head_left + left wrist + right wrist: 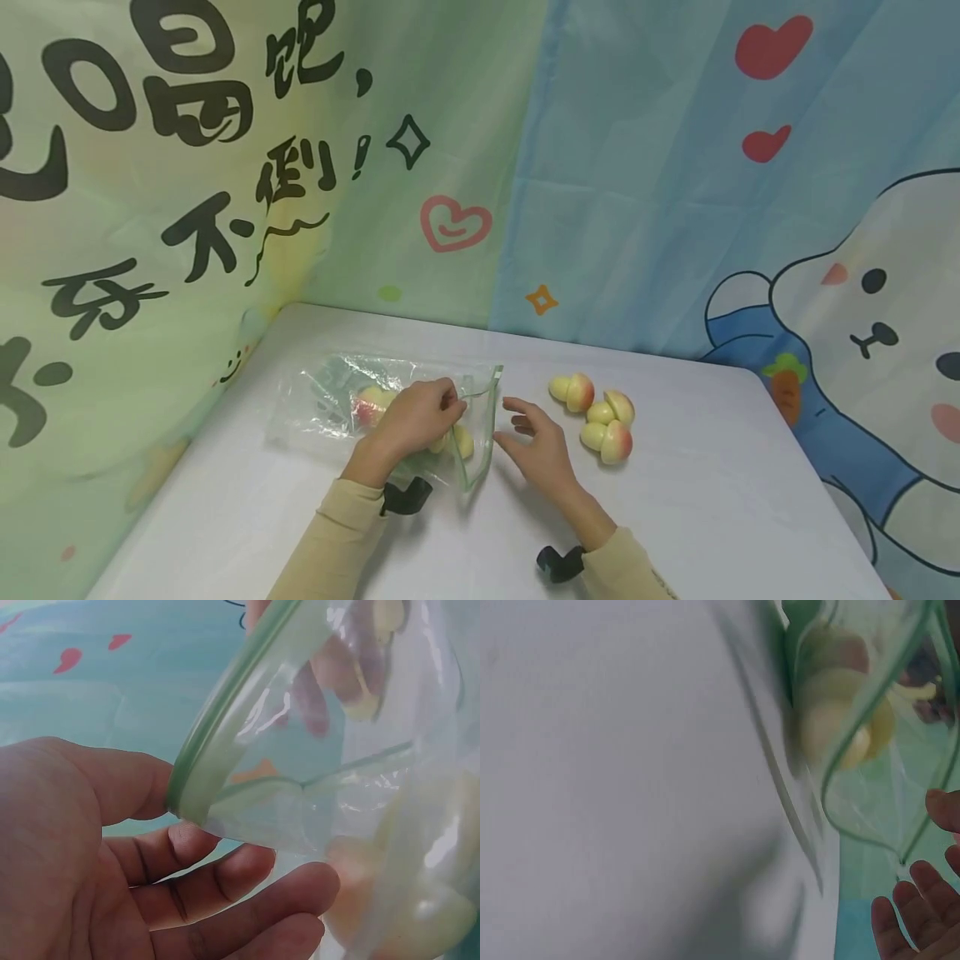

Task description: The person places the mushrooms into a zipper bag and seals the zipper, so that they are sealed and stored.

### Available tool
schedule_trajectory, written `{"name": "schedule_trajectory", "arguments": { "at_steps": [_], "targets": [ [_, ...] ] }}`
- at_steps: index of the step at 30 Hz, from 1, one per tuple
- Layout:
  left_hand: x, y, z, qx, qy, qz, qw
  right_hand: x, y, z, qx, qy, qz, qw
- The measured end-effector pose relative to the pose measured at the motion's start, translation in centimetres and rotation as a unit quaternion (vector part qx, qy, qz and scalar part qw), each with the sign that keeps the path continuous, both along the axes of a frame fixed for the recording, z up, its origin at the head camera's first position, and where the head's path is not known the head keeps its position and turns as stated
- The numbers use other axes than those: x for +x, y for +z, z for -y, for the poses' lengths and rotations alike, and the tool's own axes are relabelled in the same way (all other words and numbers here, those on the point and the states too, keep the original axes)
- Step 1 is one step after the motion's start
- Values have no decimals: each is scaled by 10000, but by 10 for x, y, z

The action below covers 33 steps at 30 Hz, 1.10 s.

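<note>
A clear zip bag [420,371] with a green-edged mouth lies on its side, several pale yellow and red toy fruit pieces [367,406] inside it. My left hand [416,421] pinches the bag's rim between thumb and index finger; in the left wrist view its other fingers extend below the green zip strip [217,712]. My right hand [542,450] is just right of the mouth, fingers spread and nothing held. In the right wrist view, its thumb [945,810] overlaps the green rim [855,727], which gapes in a loop.
To the right of my right hand, several more toy fruit pieces [606,425], yellow with a red blush, sit clustered on the white table [712,483]. Behind the table hangs a printed cloth [622,208] with hearts and a cartoon bear. Black camera mounts [558,565] are on both wrists.
</note>
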<state>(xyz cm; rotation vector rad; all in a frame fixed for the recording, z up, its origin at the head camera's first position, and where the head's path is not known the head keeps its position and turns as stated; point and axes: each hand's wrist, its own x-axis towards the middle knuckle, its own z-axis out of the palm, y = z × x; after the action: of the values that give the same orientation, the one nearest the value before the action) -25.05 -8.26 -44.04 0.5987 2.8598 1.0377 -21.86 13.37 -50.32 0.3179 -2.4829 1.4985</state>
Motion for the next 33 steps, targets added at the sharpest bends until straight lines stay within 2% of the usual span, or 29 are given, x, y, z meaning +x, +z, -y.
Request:
{"name": "schedule_trajectory", "arguments": {
  "at_steps": [5, 10, 14, 16, 21, 25, 33],
  "targets": [
    [-1, 0, -1, -29, 22, -37, 10000, 7, 7, -29, 207, -303, 32, 9993],
    [-1, 1, -1, -61, 15, -8, 10000, 14, 10, -57, 638, -593, -484, 9950],
    [-3, 0, -1, -98, 48, -53, 9999, 15, 11, -75, 1136, -1179, -924, 9822],
    [-3, -1, 0, -82, 53, -51, 9999, 15, 10, -83, 1165, -1529, -979, 9765],
    [-1, -5, 2, -28, 77, -39, 10000, 17, 2, -99, 1037, -2088, -916, 9681],
    [-1, -7, 3, -44, 75, -142, 9999, 19, -6, -108, 999, -2262, -822, 9654],
    [-2, -4, 3, -10, 95, -231, 9997, 26, -13, -116, 761, -2371, -383, 9677]
  ]
}}
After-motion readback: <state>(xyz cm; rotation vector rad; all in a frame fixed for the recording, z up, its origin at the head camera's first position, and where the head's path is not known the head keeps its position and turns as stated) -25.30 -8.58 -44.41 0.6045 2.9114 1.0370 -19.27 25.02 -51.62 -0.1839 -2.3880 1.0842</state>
